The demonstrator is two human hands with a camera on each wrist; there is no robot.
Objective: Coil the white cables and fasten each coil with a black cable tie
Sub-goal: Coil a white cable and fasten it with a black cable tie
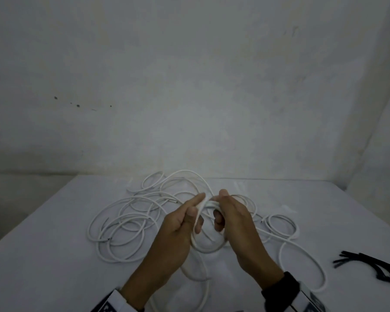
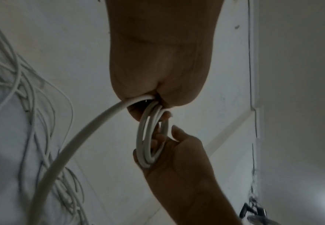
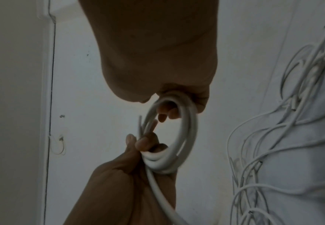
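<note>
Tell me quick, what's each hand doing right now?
Left hand: grips the white cable coil.
Right hand: grips the same coil's other side.

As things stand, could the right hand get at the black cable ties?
Probably yes, but not at once: the right hand grips the coil together with the left hand. The black cable ties lie uncovered on the table to its right.

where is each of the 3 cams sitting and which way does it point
Head: worn on the head, facing forward and down at the table; shows both forearms, left hand and right hand holding the coil.
Left wrist: looks along the left palm at the coil; right hand opposite.
Right wrist: looks along the right palm at the coil; left hand opposite.
Shared: all show the coil and loose cables.
</note>
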